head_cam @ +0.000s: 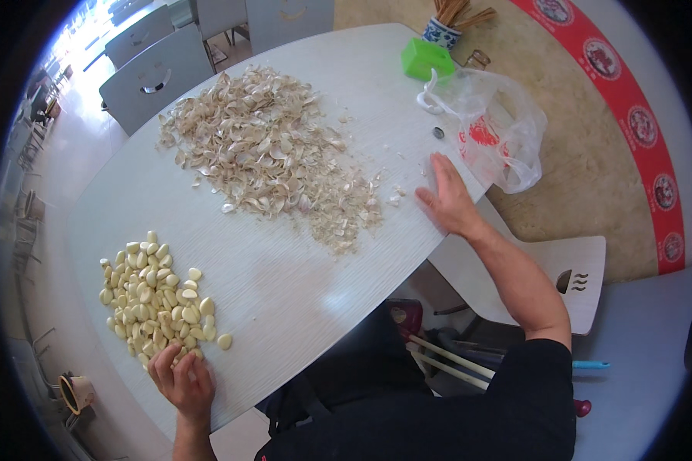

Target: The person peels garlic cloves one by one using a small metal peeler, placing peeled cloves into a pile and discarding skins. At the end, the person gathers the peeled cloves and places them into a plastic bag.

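Peeled garlic cloves [150, 294] lie in a loose heap on the pale wood-grain table [277, 282]. My left hand [184, 380] rests at the near edge of this heap, its fingers bent over the closest cloves; whether one is gripped is hidden. A broad pile of dry garlic skins [259, 138] covers the far middle of the table, thinning to small crumbs towards me. To the right of those crumbs, my right hand [452, 199] is at the table's edge, thumb apart from the fingers, holding nothing. A few skin flakes [395, 197] lie just left of it.
Beyond my right hand are a clear plastic bag [496, 132] with red print, a small dark round object [438, 133], a green box [427, 59] and a blue-and-white pot [441, 34] of chopsticks. Chairs [155, 78] stand past the far edge; another chair [553, 282] is at right.
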The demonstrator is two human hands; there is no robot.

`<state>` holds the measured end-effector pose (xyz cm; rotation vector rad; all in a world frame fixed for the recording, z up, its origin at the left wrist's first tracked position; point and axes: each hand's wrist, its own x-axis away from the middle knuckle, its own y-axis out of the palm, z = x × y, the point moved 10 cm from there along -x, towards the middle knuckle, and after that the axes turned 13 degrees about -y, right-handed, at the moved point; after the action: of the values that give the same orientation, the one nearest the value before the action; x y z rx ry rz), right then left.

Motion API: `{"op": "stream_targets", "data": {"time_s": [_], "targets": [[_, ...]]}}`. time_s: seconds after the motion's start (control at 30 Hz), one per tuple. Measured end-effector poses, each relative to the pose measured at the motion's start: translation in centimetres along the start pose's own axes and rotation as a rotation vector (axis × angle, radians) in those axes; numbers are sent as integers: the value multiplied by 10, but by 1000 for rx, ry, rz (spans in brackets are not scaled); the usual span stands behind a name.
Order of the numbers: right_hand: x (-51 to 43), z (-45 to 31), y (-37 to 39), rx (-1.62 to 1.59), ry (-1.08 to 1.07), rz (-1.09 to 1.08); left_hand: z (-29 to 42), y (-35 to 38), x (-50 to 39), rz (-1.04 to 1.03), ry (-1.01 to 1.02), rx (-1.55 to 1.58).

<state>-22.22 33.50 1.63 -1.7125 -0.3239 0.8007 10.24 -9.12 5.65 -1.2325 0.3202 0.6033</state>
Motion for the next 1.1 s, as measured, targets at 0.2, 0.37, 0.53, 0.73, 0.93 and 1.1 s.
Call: {"op": "stream_targets", "data": {"time_s": [0.2, 0.37, 0.53, 0.73, 0.93, 1.1], "targets": [[-65, -39, 57, -104, 110, -155, 0, -1, -2, -28, 10, 21], [-160, -101, 85, -627, 99, 20, 1, 0, -6, 14, -1, 37], [-147, -96, 51, -952, 105, 186, -8, -10, -1, 42, -38, 20], [-13, -93, 9, -304, -95, -111, -3, -5, -4, 13, -18, 54], [-39, -121, 0, -386, -145, -49, -4, -3, -5, -13, -25, 71], [-138, -119, 14, -341, -293, 99, -6, -5, -7, -10, -39, 68]]}}
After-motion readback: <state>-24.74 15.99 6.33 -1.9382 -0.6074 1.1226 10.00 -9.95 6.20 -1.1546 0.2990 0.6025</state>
